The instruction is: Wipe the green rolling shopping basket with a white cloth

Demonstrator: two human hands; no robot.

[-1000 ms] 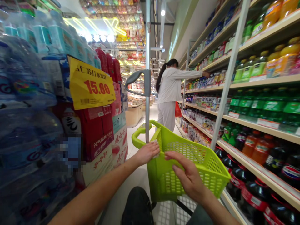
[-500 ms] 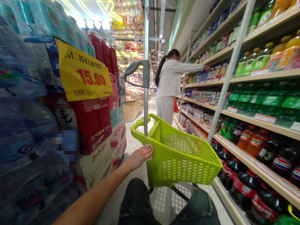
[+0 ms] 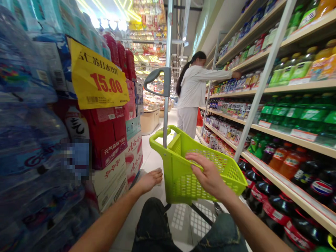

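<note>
A lime-green wheeled shopping basket (image 3: 181, 178) with perforated sides stands in front of my knees, its grey pull handle (image 3: 166, 78) raised on a metal pole. My right hand (image 3: 207, 173) grips the basket's near rim, fingers over the edge and thumb side outside. Just left of the basket, apart from its wall, my left hand (image 3: 151, 180) is closed on a small pale wipe (image 3: 160, 171). Only a little of the wipe shows at the fingertips, so its full shape is hidden.
Stacked drink cartons (image 3: 105, 136) and wrapped bottles (image 3: 34, 168) rise on the left, with a yellow price sign (image 3: 99, 78). Shelves of bottled drinks (image 3: 309, 113) line the right. Ahead, a person in white (image 3: 193, 85) reaches to a shelf.
My left hand has come off the basket's side, moving left and down with the wipe. My right hand has entered from the right and taken hold of the rim.
</note>
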